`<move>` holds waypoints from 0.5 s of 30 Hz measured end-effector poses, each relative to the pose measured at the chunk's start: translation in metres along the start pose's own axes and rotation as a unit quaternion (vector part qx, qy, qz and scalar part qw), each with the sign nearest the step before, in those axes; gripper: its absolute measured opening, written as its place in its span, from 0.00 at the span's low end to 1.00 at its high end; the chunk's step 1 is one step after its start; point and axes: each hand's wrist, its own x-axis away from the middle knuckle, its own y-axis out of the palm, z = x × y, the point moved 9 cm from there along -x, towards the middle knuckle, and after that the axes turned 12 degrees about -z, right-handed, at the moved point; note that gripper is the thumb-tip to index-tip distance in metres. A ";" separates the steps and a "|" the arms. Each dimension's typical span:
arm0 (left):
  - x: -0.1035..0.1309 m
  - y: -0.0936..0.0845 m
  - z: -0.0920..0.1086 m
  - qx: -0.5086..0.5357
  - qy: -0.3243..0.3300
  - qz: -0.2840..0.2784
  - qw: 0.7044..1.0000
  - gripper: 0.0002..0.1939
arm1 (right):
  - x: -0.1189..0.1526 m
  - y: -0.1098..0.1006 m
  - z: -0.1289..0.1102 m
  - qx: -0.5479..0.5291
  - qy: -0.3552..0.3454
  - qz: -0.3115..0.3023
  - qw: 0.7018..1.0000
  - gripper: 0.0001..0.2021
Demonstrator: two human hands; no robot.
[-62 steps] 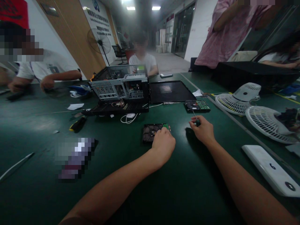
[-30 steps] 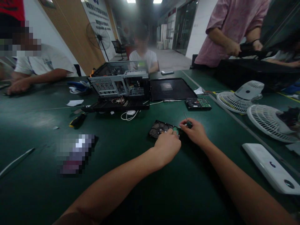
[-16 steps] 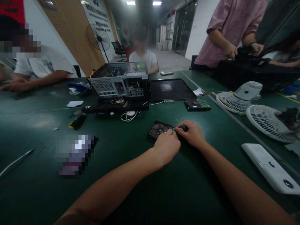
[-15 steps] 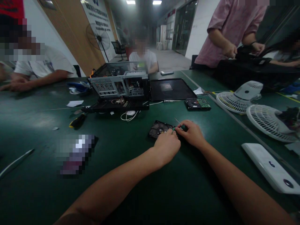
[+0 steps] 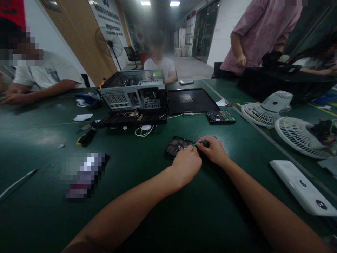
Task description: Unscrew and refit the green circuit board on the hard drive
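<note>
A dark hard drive [image 5: 174,146] lies on the green table, its left part visible and its right part covered by my left hand [image 5: 187,163]. The fingers of that hand are closed at a small green piece [image 5: 194,145] by the drive's right edge; whether they grip it is hard to make out. My right hand [image 5: 212,150] is closed on a small screwdriver [image 5: 205,143] with a dark handle, its thin shaft pointing up and to the left. The fingertips of both hands are close together.
An opened computer case [image 5: 131,98] stands beyond the hands, beside a black panel [image 5: 195,100] and a second drive [image 5: 221,117]. A yellow-black tool [image 5: 86,137] and a pixelated object [image 5: 86,174] lie left. White fan parts [image 5: 300,137] and a white casing [image 5: 302,188] sit right. People are around the table.
The view has shifted slightly. My hands hold nearly the same pose at the drive. Across the table, the person in pink has drawn one hand back from the black bag.
</note>
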 end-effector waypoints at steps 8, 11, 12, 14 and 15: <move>0.000 0.001 0.000 0.000 0.006 -0.004 1.000 0.15 | -0.001 0.001 0.007 -0.002 0.043 0.002 0.999 0.09; 0.001 -0.001 0.001 0.000 0.005 -0.004 1.000 0.15 | 0.000 0.002 0.008 0.001 0.050 0.001 0.999 0.10; 0.002 -0.002 0.001 0.001 0.004 -0.004 1.000 0.16 | 0.000 0.002 0.008 0.002 0.052 -0.001 0.999 0.10; 0.003 -0.003 0.002 0.004 0.004 -0.008 1.000 0.17 | 0.000 0.003 0.008 -0.002 0.056 -0.004 0.998 0.10; 0.003 -0.003 0.002 0.004 0.004 -0.009 1.000 0.17 | 0.000 0.003 0.008 -0.007 0.056 -0.006 0.998 0.10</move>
